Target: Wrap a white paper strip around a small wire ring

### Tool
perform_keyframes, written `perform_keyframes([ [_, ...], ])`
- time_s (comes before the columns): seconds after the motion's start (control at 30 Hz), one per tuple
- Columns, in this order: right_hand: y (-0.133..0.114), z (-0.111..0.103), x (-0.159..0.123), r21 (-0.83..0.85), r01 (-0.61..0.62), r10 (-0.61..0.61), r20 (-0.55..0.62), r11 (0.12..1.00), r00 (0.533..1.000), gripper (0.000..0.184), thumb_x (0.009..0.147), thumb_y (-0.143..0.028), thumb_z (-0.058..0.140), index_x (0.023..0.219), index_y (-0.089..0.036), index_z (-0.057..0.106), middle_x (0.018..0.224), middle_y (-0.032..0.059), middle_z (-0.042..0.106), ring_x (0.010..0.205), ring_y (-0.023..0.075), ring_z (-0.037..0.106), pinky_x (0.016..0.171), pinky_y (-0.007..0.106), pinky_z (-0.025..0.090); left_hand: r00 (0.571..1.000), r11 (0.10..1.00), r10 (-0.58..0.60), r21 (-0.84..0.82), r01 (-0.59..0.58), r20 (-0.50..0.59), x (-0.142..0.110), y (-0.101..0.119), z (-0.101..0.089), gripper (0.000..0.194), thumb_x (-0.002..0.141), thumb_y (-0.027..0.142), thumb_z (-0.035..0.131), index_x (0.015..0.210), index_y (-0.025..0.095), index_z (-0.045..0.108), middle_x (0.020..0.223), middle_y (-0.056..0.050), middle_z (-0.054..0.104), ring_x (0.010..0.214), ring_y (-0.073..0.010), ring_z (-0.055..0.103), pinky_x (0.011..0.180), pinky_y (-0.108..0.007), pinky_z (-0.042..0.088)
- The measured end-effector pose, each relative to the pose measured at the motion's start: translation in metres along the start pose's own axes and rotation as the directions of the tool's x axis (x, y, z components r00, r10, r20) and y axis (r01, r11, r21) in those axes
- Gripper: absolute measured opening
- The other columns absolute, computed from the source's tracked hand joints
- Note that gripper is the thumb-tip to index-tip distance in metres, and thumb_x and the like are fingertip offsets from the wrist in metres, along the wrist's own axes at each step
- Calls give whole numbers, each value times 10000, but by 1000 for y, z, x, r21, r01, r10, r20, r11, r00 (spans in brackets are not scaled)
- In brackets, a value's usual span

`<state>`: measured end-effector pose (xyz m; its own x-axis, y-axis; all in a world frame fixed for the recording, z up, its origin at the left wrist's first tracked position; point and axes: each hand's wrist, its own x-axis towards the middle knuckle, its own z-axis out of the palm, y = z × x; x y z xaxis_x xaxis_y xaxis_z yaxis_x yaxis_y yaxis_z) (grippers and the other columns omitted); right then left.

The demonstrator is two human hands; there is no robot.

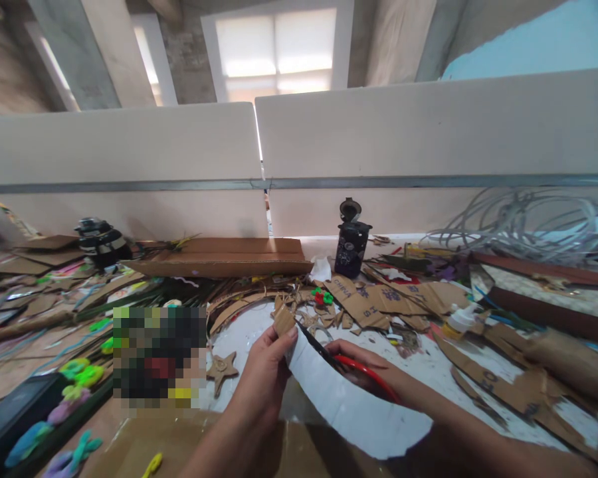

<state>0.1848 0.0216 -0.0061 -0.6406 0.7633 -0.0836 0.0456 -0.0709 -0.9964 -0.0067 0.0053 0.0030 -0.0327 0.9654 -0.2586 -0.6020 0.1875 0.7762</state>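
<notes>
A curved white strip of card [346,405] hangs down to the right from my left hand [269,355], whose thumb and fingers are closed on its upper end. A small brown cardboard piece [283,320] shows just above that thumb; whether it joins the strip I cannot tell. My right hand [356,355] grips red-handled scissors [366,373], partly hidden behind the strip. Their dark blades point up and left along the strip's top edge, close to my left thumb. Left of my left hand lies a cardboard star [222,372].
Cardboard scraps [379,302] cover much of the table. A dark bottle [351,249] with its lid up stands before the white partition [428,133]. A small glue bottle [462,318] is at right, below coiled clear tubing [508,219]. Part of the left side is blurred out.
</notes>
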Motion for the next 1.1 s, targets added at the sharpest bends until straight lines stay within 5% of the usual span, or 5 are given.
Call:
perform_keyframes([
  [0.27, 20, 4, 8, 74, 118, -116, -30, 990, 993, 362, 712, -479, 746, 1023, -311, 666, 979, 30, 663, 933, 299, 587, 757, 352, 484, 996, 996, 69, 58, -66, -53, 0, -7, -1, 317, 655, 266, 844, 923, 181, 697, 638, 2, 703, 521, -149, 602, 545, -247, 434],
  [1.1, 21, 8, 5, 142, 95, -84, -78, 985, 993, 467, 759, -590, 750, 1039, -236, 629, 876, 8, 623, 758, 181, 548, 643, 272, 413, 989, 988, 132, 83, -127, -66, 3, -12, -5, 402, 651, 254, 851, 1000, 149, 683, 764, -54, 751, 571, -167, 646, 576, -264, 498],
])
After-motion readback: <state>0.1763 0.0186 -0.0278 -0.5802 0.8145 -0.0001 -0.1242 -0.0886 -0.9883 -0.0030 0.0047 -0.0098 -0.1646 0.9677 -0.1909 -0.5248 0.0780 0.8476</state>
